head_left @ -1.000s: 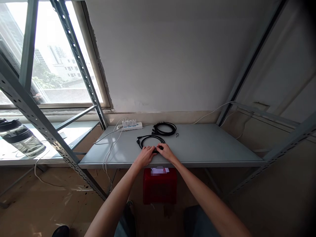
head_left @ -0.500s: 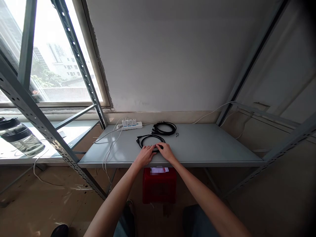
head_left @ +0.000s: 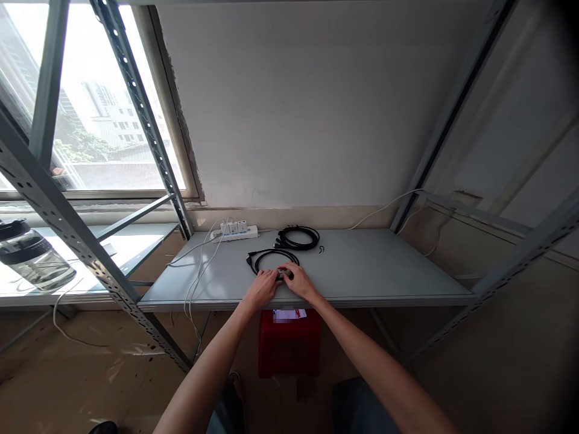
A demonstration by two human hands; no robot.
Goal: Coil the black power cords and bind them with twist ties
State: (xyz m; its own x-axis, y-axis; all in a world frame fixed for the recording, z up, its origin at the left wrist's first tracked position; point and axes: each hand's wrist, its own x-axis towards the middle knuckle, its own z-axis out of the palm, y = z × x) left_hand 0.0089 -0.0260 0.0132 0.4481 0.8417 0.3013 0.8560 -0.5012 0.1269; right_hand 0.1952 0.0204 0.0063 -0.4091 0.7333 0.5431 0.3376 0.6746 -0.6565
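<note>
A black cable (head_left: 259, 263), looped into a coil, lies on the grey shelf near its front edge. The fingers of my left hand (head_left: 263, 288) are closed on the near side of this coil. My right hand (head_left: 297, 281) pinches the same part from the right, close to the left fingertips. Between the fingers shows a small dark and greyish piece, too small to name. Behind it, a second coiled black cable (head_left: 298, 248) lies untouched. Small black bent ties (head_left: 321, 249) rest to the right of that coil.
A white power strip (head_left: 235, 234) with plugs and white cords stands at the back left of the shelf (head_left: 375, 271). Metal uprights flank the shelf. Below is a red stool (head_left: 289, 352) with a paper on it. A water bottle (head_left: 34, 256) stands at far left.
My fingers have shifted slightly on the near coil, and more of the greyish piece shows between them. The view has moved a little. The far coil stays in place.
</note>
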